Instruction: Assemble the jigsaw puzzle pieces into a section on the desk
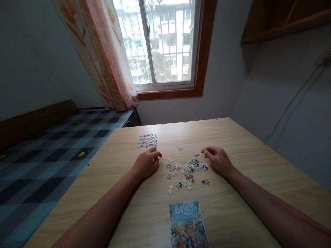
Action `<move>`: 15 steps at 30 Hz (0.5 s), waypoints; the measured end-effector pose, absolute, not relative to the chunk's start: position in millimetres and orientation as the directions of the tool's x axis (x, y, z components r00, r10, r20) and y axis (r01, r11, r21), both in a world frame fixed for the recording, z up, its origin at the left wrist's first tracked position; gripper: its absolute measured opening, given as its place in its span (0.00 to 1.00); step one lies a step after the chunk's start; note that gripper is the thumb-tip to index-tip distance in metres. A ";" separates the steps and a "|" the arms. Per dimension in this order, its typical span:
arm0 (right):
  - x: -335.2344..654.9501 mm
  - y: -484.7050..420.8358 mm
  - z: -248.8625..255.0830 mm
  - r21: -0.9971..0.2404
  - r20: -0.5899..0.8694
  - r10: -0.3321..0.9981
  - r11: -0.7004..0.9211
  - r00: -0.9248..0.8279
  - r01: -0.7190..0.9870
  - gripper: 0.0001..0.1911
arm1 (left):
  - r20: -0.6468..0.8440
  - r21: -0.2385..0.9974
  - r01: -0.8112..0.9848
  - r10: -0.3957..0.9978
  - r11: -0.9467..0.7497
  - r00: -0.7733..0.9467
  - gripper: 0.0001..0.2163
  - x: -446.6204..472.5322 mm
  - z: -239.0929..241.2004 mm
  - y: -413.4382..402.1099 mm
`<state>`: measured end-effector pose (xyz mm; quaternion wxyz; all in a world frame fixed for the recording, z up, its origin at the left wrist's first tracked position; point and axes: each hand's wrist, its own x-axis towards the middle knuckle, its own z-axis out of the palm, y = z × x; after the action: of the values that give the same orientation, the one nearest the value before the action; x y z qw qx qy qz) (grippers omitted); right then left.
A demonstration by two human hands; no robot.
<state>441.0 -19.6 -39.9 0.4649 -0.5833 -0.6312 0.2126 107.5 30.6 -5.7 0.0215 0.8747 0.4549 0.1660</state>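
Note:
Loose jigsaw puzzle pieces [186, 168] lie scattered on the wooden table, some showing pale backs and others coloured faces. My left hand [147, 161] rests left of this heap, loosely curled, with index finger and thumb apart and nothing visible between them. Just beyond it is a block of puzzle pieces [147, 140] laid out in rows. To the right of the heap, my right hand [217, 159] is closed with thumb and forefinger together; whatever they may hold is too small to make out. One blue piece [196, 154] lies close to those fingertips. A single piece [180, 148] sits farther back.
A Bluey puzzle box [188, 224] with a colourful picture lies at the near side of the table [240, 210]. On the left stands a bed [51, 155] with a checked cover. A window [168, 44] and flowered curtain [103, 51] are behind the table.

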 end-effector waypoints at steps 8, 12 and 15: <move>439.4 -20.0 -38.5 -0.814 0.331 0.938 0.226 0.106 0.535 0.18 | 0.229 0.223 0.702 0.737 -0.676 0.636 0.16 112.3 -4.1 23.4; 439.1 -20.1 -38.4 -0.809 0.335 0.936 0.227 0.108 0.542 0.19 | 0.190 0.209 0.672 0.704 -0.710 0.684 0.15 111.2 -2.6 23.5; 439.5 -19.5 -39.2 -0.804 0.328 0.939 0.222 0.100 0.552 0.19 | 0.180 0.198 0.661 0.690 -0.724 0.702 0.15 111.1 -2.7 23.8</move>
<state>439.5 -19.5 -39.2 0.4543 -0.5862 -0.6360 0.2133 111.1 23.8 -2.7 0.0592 0.9205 0.3668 0.1213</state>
